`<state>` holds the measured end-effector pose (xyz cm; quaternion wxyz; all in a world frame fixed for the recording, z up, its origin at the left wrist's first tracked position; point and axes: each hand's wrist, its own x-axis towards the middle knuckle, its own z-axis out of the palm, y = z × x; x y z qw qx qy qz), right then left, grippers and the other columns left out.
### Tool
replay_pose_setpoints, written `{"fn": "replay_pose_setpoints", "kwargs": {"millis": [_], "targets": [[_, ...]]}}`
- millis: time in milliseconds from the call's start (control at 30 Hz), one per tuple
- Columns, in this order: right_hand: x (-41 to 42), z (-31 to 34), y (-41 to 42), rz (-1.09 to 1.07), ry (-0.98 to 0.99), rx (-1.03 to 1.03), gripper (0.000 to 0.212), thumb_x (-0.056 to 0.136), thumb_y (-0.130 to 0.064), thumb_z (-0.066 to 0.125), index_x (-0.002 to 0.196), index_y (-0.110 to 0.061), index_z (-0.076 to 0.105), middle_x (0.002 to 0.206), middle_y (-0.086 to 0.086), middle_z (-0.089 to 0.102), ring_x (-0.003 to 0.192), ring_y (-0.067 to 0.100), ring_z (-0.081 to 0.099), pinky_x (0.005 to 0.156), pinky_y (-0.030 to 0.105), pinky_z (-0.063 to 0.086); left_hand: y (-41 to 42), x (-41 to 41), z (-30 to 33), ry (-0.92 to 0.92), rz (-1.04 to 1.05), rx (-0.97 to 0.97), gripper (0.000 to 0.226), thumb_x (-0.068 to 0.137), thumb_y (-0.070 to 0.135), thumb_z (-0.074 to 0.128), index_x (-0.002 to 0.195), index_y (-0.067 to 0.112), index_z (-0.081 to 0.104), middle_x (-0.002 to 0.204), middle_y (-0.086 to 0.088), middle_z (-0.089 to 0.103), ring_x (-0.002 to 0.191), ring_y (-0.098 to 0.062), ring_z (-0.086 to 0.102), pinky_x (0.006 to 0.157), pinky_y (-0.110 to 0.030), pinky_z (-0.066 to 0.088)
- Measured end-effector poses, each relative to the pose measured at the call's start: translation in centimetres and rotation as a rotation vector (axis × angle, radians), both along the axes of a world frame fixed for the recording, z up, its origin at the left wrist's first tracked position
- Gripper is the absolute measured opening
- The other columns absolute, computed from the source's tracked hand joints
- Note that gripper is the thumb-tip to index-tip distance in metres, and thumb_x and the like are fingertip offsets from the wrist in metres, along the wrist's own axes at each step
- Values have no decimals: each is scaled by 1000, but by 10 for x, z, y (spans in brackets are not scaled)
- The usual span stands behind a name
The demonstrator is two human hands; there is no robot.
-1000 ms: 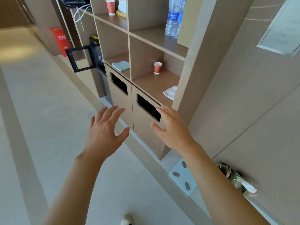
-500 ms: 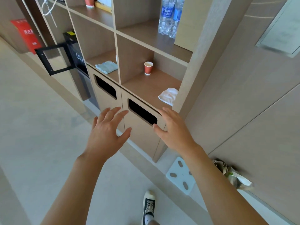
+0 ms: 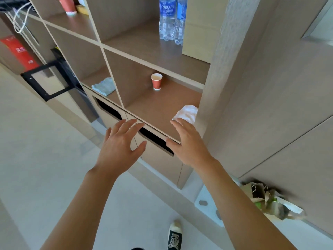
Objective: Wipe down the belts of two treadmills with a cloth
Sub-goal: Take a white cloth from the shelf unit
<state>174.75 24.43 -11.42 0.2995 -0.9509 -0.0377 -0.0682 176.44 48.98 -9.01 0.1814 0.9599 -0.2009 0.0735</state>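
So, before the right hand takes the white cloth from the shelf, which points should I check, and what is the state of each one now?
1. White cloth visible and uncovered on the shelf: ok.
2. Right hand free, fingers straight: ok.
3. Left hand free: ok.
4. Right hand touching the cloth: cannot tell; its fingertips overlap the cloth's near edge.
5. Red paper cup apart from the cloth, upright: ok.
6. Treadmills in view: not ok, none visible.
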Motion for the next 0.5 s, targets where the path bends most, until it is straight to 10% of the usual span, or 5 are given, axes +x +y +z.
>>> {"fn": "replay_pose_setpoints", "kwargs": {"millis": [500], "targets": [[98,-65,-10,-137,167,60,67,94,-54,53,153,-24,41,156,-9,37,148,13,26,119,39,32,-34,153,-60,46,-204,17,55,95,50,57,146,28,55,154,1,51,146,-29,41,115,-60,39]]}}
